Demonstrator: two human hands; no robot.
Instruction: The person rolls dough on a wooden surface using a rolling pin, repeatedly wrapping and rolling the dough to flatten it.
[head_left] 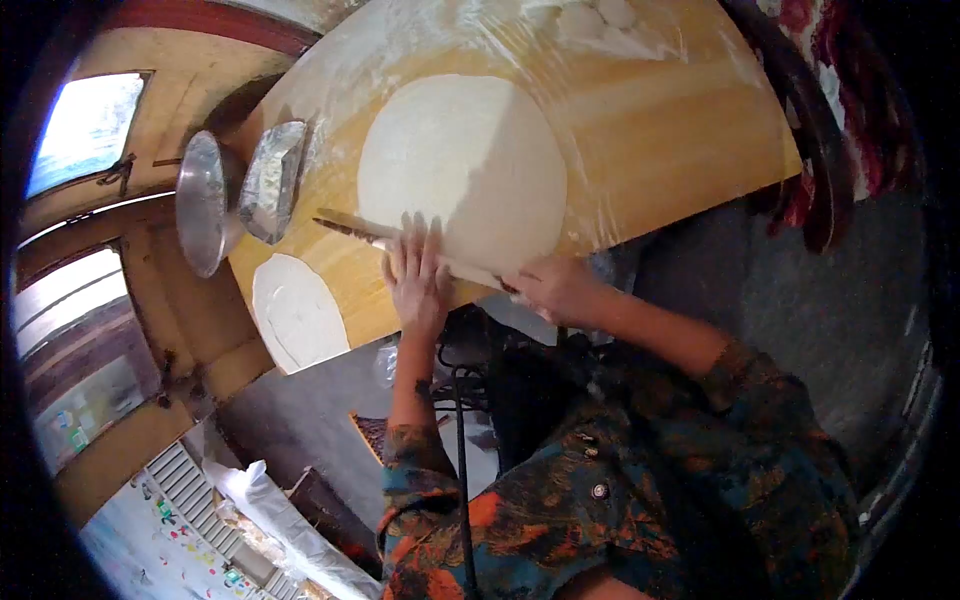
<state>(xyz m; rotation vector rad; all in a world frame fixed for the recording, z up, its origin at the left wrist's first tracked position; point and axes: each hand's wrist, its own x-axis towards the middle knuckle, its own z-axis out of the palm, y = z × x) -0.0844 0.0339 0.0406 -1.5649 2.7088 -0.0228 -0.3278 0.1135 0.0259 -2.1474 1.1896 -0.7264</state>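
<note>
A large round sheet of dough point(450, 150) lies flat on the floured wooden board point(680, 150). Across its near edge runs a rolling pin point(465, 272), slanting from upper left to lower right. My left hand point(418, 275) rests palm down over the pin's middle, fingers stretched out toward the dough. At the pin's right end, my right hand point(562, 290) is closed around it. Part of the pin is hidden beneath both hands. Left of my left hand, a smaller flat piece of dough point(298, 310) reaches the board's near-left edge.
Beyond the board's left edge stand a metal bowl point(200, 205) and a shiny container point(270, 180) with white flour-like stuff inside. Several dough balls point(590, 18) sit at the far side. Red patterned cloth point(840, 110) hangs on the right. Windows point(90, 130) line the left wall.
</note>
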